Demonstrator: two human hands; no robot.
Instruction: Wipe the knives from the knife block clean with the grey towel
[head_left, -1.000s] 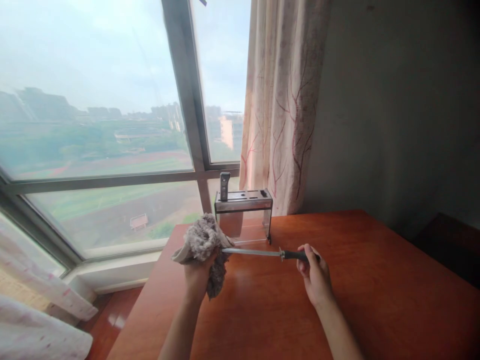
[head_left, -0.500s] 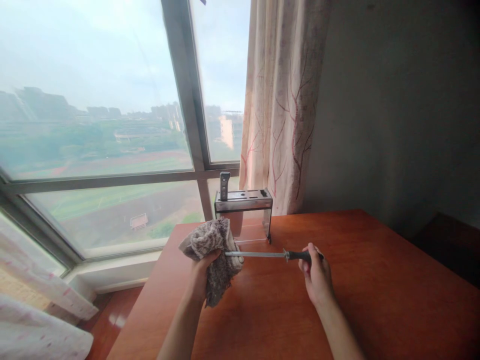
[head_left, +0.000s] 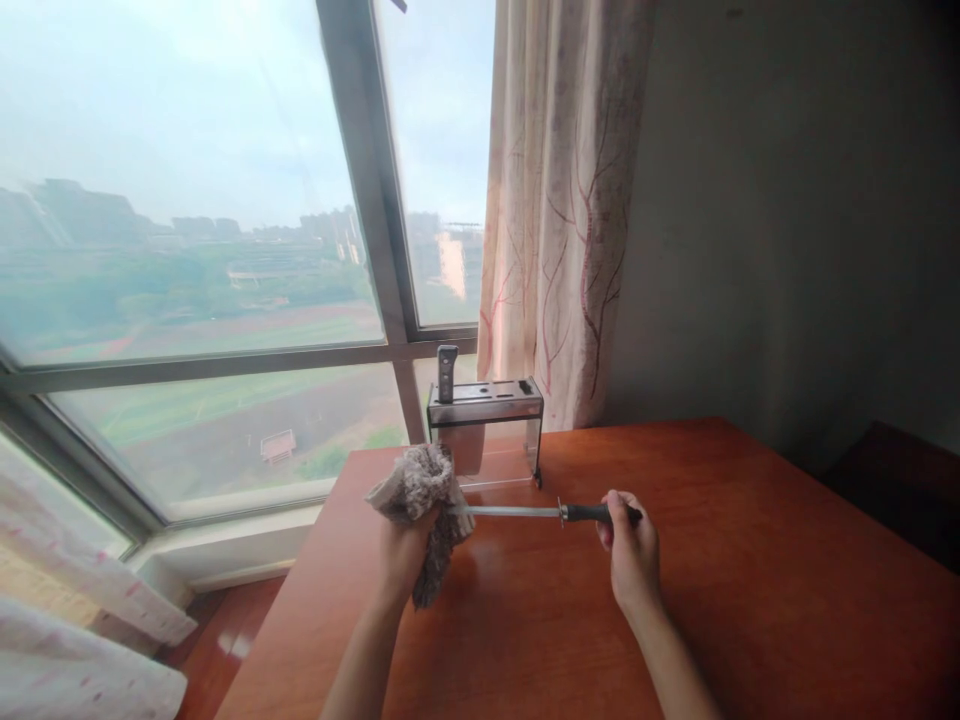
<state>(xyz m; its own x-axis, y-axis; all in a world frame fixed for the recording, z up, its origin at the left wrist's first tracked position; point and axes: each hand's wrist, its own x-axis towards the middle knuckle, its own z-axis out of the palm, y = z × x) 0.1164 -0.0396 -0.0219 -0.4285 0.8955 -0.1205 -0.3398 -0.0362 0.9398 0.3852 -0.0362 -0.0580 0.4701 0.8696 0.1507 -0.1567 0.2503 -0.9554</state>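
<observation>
A honing steel [head_left: 517,511] with a thin metal rod and a dark handle is held level above the table. My right hand [head_left: 632,545] is closed around the handle. My left hand [head_left: 409,552] grips a fuzzy grey-brown cloth [head_left: 422,480], which is folded about the far end of the rod and hides its tip. Part of the cloth hangs down below my left hand. Behind the cloth stands a knife block [head_left: 487,402] with clear sides and a slotted metal top. A knife with a grey handle [head_left: 447,374] sticks upright from its left end.
The reddish-brown wooden table [head_left: 555,640] spreads beneath both hands. A large window [head_left: 225,370] is at the left, with a patterned curtain [head_left: 562,220] behind the knife block. A grey wall [head_left: 765,250] rises at the right.
The honing steel and my right hand have shifted slightly to the left. My left hand has turned a little and the cloth is bunched tighter around the rod.
</observation>
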